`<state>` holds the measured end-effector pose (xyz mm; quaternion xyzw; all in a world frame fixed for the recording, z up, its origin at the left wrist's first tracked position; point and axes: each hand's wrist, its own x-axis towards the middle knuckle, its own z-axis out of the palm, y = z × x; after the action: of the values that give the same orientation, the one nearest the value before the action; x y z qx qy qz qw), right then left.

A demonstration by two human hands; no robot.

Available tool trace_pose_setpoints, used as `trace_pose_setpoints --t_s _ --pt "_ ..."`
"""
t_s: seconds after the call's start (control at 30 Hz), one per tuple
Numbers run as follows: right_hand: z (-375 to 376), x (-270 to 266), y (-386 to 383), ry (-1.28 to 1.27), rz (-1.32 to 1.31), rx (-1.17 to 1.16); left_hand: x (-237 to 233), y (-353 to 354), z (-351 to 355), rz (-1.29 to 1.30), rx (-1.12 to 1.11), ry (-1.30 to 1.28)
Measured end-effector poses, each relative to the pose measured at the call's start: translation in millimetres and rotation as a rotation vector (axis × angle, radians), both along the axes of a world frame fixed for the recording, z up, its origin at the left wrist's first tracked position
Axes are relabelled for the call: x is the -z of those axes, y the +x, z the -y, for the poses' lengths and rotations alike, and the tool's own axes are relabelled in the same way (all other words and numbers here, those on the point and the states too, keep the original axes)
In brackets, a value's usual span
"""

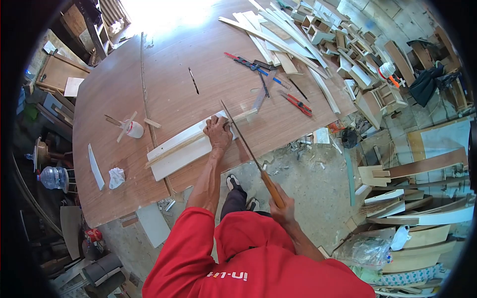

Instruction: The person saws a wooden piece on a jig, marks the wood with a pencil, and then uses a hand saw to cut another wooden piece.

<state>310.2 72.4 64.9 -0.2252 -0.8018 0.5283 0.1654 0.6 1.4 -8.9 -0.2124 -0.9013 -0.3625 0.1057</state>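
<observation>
My right hand (282,204) is wrapped round the wooden handle of a handsaw (247,144). Its long narrow blade slants up and left, crossing over a thin wooden strip (184,144) just right of my other hand. My left hand (218,132), fingers curled, presses that strip down on a white board (187,156). Both pieces lie along the near edge of the brown table (179,109), with the strip's right end sticking out past the board. Part of the strip is hidden beneath my left fingers.
Right of the board lie a metal square (265,89), a red-handled cutter (297,105) and other tools. Long wood strips (283,42) are piled at the back right. A white glue pot (134,129) and a crumpled plastic bag (117,178) stand left. Wood scraps crowd the floor right.
</observation>
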Motion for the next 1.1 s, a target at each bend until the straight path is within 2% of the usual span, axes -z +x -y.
trace_pose_setpoints --t_s 0.13,0.3,0.37,0.47,0.6,0.77,0.83,0.87,0.93,1.03,1.1 --pt "-0.8 11.9 -48.2 -0.165 0.001 0.001 4.3 -0.6 4.3 -0.030 0.000 -0.021" --pt "-1.1 6.3 25.3 -0.108 0.020 -0.029 -0.8 -1.2 1.7 0.019 -0.019 -0.025" --pt "0.5 3.9 43.2 -0.251 0.047 -0.007 3.0 -2.1 0.5 0.000 -0.007 -0.016" --pt "-1.5 1.5 8.4 -0.124 0.087 -0.011 -1.6 0.8 -0.1 -0.028 -0.015 -0.016" --pt "0.5 6.7 -40.5 -0.112 0.011 -0.008 -0.1 -1.9 2.3 -0.033 0.000 -0.025" --pt "0.5 11.1 28.2 -0.092 0.057 -0.039 -3.4 0.3 -0.6 0.007 -0.021 -0.048" --pt "4.8 7.1 41.8 -0.269 -0.068 -0.020 -1.9 -2.0 -0.5 0.003 -0.016 -0.034" --pt "6.4 11.2 39.4 -0.275 -0.064 -0.016 -0.7 -0.5 1.1 0.000 -0.001 -0.024" --pt "-0.7 17.3 11.7 0.033 -0.062 -0.004 -3.3 0.0 0.0 -0.002 -0.001 -0.012" --pt "-5.3 21.8 -42.7 -0.034 -0.055 -0.024 -3.1 -0.3 0.6 -0.022 -0.012 -0.030" --pt "-6.3 20.0 -37.0 -0.074 -0.027 -0.016 -1.4 -2.5 -0.7 -0.039 -0.006 -0.055"
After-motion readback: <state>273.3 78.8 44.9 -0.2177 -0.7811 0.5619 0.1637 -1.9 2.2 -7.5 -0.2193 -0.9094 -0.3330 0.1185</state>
